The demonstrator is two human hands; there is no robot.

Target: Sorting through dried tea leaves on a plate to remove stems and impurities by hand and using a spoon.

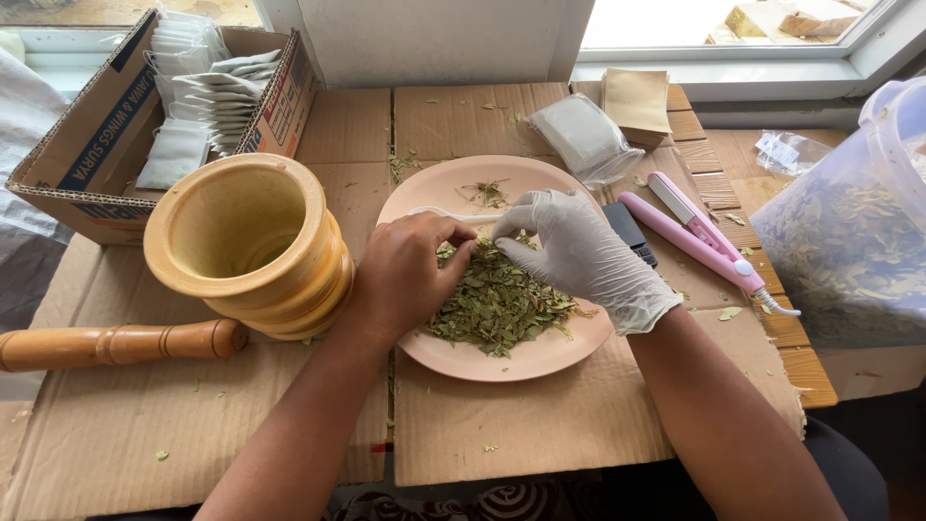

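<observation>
Both hands meet over dried green leaves [497, 304] heaped on a pink plate [463, 362] mid-surface. Bare left hand [405, 275] grip pinches leaves; gloved right hand [579, 256] grip pinches a small white sachet [482, 224]. Wooden mortar [251, 246] stands left.

Brown printed carton [92, 145] far-left w/ sachets [217, 96]
</observation>
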